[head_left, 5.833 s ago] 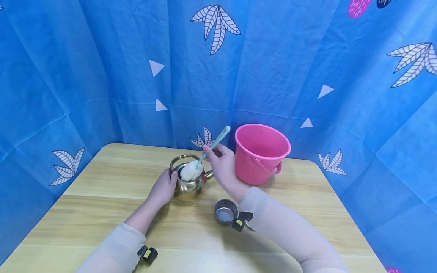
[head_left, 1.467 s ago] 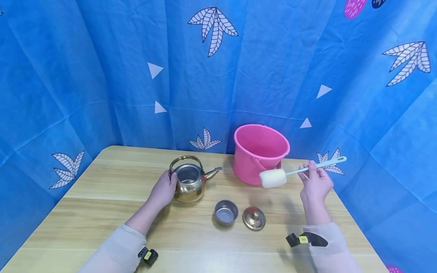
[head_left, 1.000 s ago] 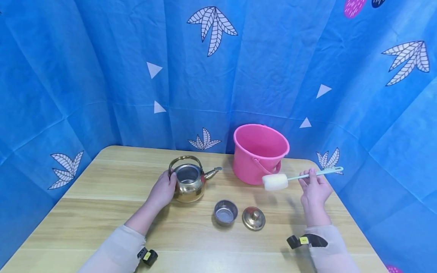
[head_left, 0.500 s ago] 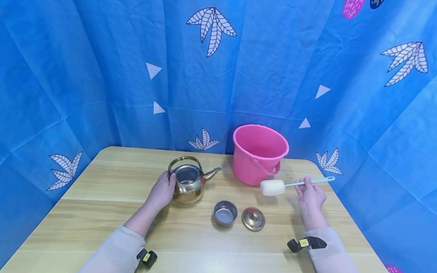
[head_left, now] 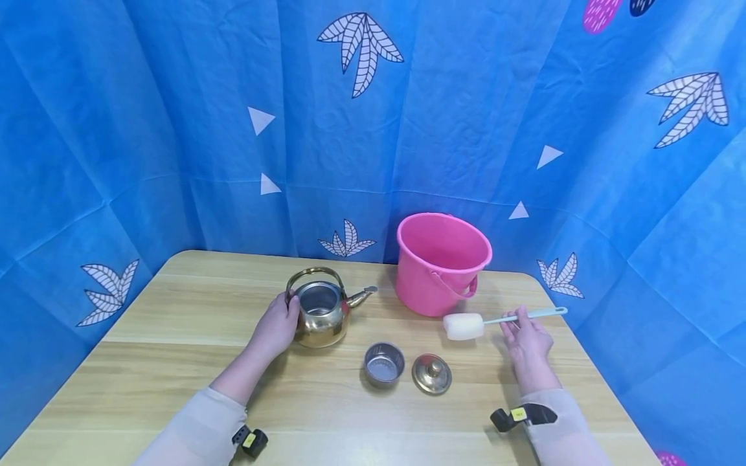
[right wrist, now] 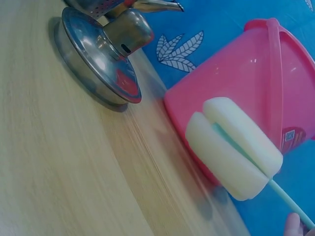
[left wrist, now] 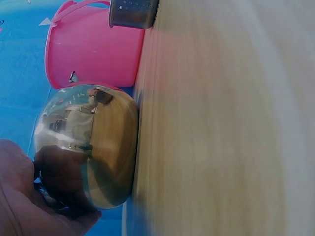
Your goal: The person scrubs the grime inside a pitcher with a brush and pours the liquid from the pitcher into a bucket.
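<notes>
A gold-coloured kettle (head_left: 322, 331) with a raised hoop handle stands uncovered on the table, spout pointing right. My left hand (head_left: 275, 329) grips its left side near the foot of the handle; some fingers are hidden behind it. Over at the right, my right hand (head_left: 529, 342) pinches the pale green handle of a sponge brush (head_left: 463, 327). The brush lies nearly level, its white sponge head pointing left, low over the table in front of the bucket. In the right wrist view the split sponge head (right wrist: 236, 147) shows; most of that hand is out of frame.
A pink bucket (head_left: 428, 291) stands at the back, right of the kettle spout. Nearer the front sit a metal strainer cup (head_left: 384, 372) and, beside it, a gold knobbed lid (head_left: 432, 375). Blue curtain (head_left: 344, 149) hangs behind the wooden table (head_left: 175, 369).
The sponge brush was at the kettle's mouth; my right hand has carried it right and then lowered it toward the table. The lid came into sight. My left hand stays on the kettle.
</notes>
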Motion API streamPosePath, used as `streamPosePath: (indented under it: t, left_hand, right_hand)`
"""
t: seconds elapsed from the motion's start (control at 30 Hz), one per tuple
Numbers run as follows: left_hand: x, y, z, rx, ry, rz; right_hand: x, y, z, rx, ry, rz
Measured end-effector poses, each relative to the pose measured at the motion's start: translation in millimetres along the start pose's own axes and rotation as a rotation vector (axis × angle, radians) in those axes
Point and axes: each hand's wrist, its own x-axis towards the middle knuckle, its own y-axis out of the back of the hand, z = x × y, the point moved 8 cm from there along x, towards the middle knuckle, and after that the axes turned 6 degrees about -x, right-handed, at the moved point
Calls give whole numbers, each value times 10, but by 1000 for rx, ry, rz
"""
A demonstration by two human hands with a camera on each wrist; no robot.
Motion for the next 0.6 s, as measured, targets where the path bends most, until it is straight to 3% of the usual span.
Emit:
streamPosePath:
  t: [0.3, 0.6]
  left_hand:
    - [7, -4, 21, -1, -8, -1]
    - [1, -7, 2, 1, -4, -3]
  right_hand:
    - [7, 66, 25, -11, -83, 5]
    - [15, 77, 88, -54, -186, -56]
